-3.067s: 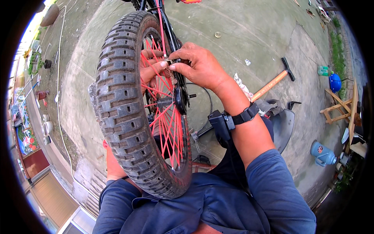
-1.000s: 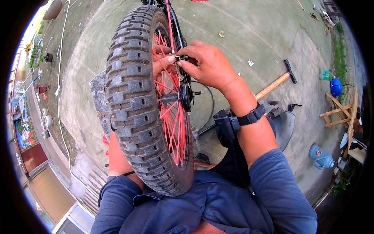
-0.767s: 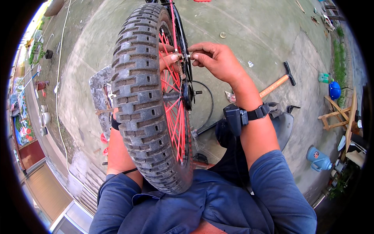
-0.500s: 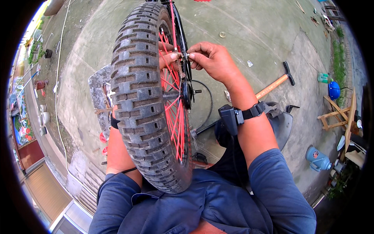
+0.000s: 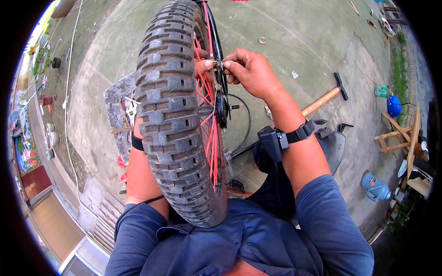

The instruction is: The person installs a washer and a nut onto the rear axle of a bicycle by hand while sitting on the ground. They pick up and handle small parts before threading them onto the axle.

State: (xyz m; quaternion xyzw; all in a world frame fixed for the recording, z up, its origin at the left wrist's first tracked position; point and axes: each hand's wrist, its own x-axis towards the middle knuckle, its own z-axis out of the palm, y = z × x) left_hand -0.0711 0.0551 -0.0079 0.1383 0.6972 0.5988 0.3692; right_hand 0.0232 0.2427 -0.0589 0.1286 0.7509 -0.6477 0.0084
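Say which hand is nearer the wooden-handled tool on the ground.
Right. The right hand is to the left of the wooden-handled tool; the left hand is farther left, partly hidden by the tire.

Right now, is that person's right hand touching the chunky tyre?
Apart. The head view shows the left thumb and black frame tube between the right hand and the tyre.

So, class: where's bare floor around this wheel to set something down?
Bare concrete lies left, between the pale hose and the grey board, and right, between the wooden-handled tool and the wooden frame. Crowded: the tool-strewn board and the red spokes beside the left hand.
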